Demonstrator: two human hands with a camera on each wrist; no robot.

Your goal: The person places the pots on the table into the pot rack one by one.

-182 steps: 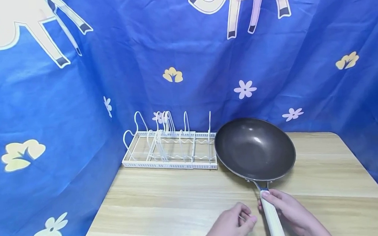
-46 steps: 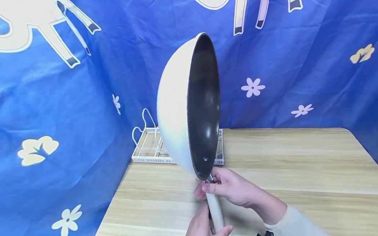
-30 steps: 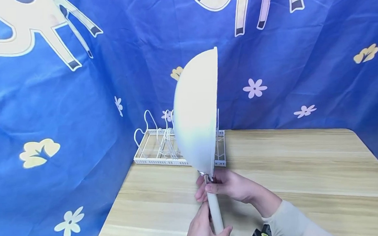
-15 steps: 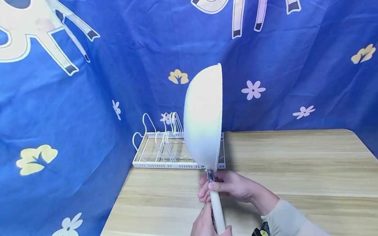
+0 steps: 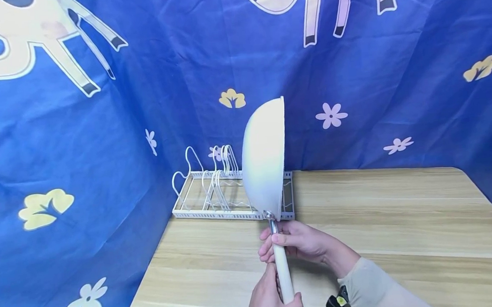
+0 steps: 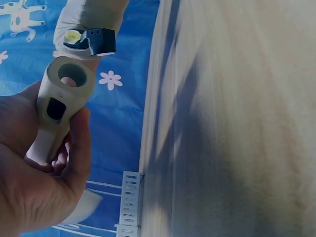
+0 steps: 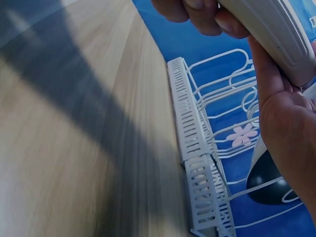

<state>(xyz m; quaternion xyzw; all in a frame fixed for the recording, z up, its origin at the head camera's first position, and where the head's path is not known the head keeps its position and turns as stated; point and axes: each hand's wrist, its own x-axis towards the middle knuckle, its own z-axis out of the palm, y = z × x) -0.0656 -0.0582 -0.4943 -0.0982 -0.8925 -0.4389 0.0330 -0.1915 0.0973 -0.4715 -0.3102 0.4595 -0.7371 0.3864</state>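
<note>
A deep frying pan (image 5: 265, 157), white outside and dark inside, stands on its side with its opening to the right. It overlaps the right end of the white wire rack (image 5: 218, 215), its lower edge among the wires in the right wrist view. The pale handle (image 5: 283, 273) points towards me. My left hand (image 5: 268, 296) grips its lower part; in the left wrist view fingers wrap the handle's hollow end (image 6: 64, 94). My right hand (image 5: 308, 243) holds the handle near the pan, thumb on top and fingers underneath. The rack (image 7: 190, 123) also shows beside the pan's dark inside (image 7: 266, 180).
Several upright wire dividers (image 5: 218, 190) crowd the rack's middle, left of the pan. Wooden tabletop (image 5: 393, 210) extends right and in front. Blue patterned cloth (image 5: 351, 72) hangs behind and at both sides. A black wrist device (image 5: 337, 302) sits below my right sleeve.
Earliest, the pan lay face up right of the rack, only my right hand on it. Both hands now hold it, turned on its side over the rack. Over the last second it came lower.
</note>
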